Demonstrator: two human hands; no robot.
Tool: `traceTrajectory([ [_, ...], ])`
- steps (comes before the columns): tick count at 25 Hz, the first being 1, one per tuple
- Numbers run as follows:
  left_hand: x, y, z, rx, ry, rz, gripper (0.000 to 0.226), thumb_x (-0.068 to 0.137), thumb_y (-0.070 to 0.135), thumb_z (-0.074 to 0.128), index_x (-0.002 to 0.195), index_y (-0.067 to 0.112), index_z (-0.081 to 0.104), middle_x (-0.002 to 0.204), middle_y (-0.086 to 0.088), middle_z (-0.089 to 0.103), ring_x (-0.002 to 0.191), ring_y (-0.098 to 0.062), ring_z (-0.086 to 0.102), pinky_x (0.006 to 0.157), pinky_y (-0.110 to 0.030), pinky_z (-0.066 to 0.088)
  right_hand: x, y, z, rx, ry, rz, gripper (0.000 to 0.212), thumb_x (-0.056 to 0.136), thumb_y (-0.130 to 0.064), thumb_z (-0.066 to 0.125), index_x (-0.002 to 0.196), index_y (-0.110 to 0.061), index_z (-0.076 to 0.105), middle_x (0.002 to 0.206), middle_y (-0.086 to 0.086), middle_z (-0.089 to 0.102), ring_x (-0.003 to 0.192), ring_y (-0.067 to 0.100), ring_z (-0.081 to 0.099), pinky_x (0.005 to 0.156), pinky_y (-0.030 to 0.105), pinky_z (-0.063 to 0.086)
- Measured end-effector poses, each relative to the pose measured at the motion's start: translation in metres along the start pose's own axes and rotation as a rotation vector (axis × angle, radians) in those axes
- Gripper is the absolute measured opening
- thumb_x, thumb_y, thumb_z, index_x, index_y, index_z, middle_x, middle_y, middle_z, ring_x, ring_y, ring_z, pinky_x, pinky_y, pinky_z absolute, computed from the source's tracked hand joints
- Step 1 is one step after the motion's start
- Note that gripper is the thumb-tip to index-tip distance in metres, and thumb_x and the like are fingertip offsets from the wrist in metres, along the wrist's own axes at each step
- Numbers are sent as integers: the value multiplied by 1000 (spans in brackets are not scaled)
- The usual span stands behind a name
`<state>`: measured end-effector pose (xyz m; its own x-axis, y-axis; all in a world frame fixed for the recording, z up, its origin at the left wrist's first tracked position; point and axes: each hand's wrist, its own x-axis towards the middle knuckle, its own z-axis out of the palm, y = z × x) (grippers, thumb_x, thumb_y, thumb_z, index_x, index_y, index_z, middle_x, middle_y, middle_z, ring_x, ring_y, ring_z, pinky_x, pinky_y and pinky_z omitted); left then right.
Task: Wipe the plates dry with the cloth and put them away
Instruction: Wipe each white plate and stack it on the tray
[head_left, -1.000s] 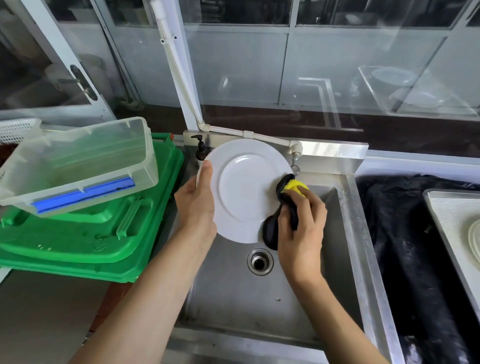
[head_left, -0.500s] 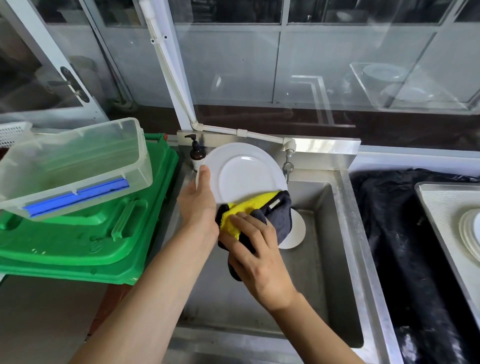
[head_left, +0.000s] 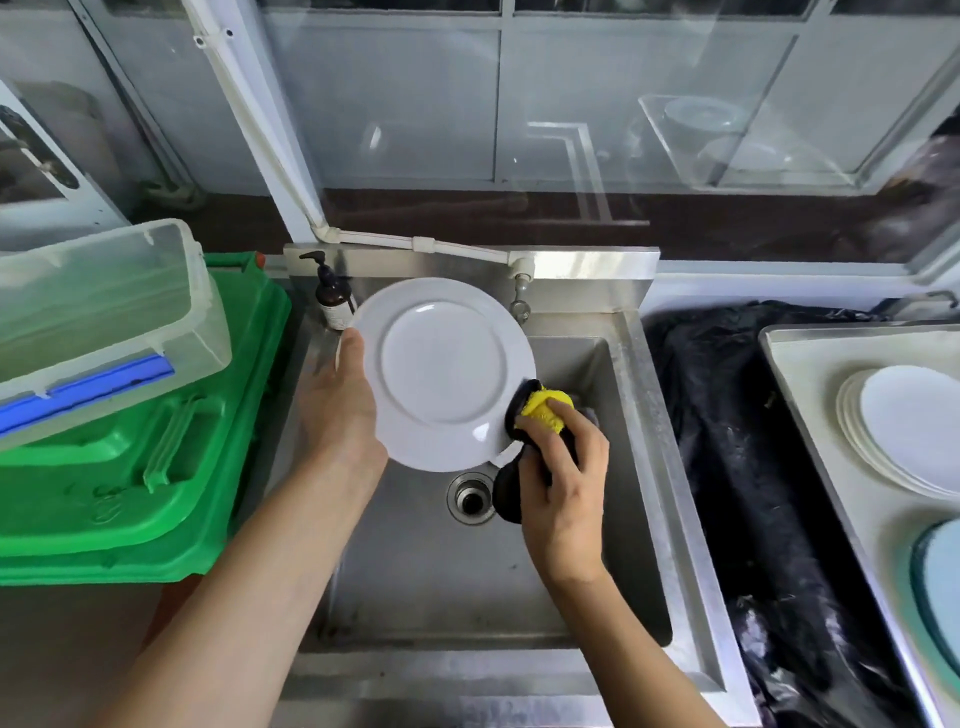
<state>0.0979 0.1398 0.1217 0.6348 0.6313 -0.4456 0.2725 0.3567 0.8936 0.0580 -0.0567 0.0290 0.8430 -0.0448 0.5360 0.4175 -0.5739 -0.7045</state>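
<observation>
Steel sink (head_left: 634, 467) in front of you, a frosted glass partition behind it, green crates (head_left: 130, 467) on your left and a tray (head_left: 810, 415) on the counter to your right carrying a stack of plates (head_left: 904, 431).

Your left hand (head_left: 340, 410) holds the plate (head_left: 441, 371) over the basin, tilted up so its face is toward you, thumb on the left rim and the other fingers hidden behind it. Your right hand (head_left: 563, 488) is closed around the cloth (head_left: 543, 413), yellow side out and dark side hanging below, pressed against the plate's lower right rim.

What matters for the coming move is that the cloth sits at the plate's right edge, so most of the face lies up and to the left of your right fingers; I'd judge a sweep across toward your left thumb would cover it. The finished stack lies well off to the right, on the cloth hand's side. The wet rim could slip in a one-handed hold, so keep that thumb firm.
</observation>
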Motion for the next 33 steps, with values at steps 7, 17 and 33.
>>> traceTrajectory([
  [7,-22,-53,37,130,-50,-114,40,93,54,65,117,22,65,123,-2,69,111,-27,66,94,-43,56,-8,82,-65,-298,42,228,36,95,-2,61,127,-18,67,143,6,46,129,29,44,117,37,32],
  [17,-49,-110,76,153,-102,-154,36,90,55,67,113,27,69,90,9,70,76,-13,66,59,-27,47,-97,197,-92,-817,-543,672,74,90,-32,65,156,-38,32,164,10,30,155,29,17,124,59,8],
  [33,-67,-86,59,477,-359,631,49,90,61,58,64,20,46,53,11,38,52,-4,32,50,-22,26,13,78,-100,-171,-47,737,14,99,-37,55,105,-33,67,94,-13,68,97,23,66,84,40,47],
])
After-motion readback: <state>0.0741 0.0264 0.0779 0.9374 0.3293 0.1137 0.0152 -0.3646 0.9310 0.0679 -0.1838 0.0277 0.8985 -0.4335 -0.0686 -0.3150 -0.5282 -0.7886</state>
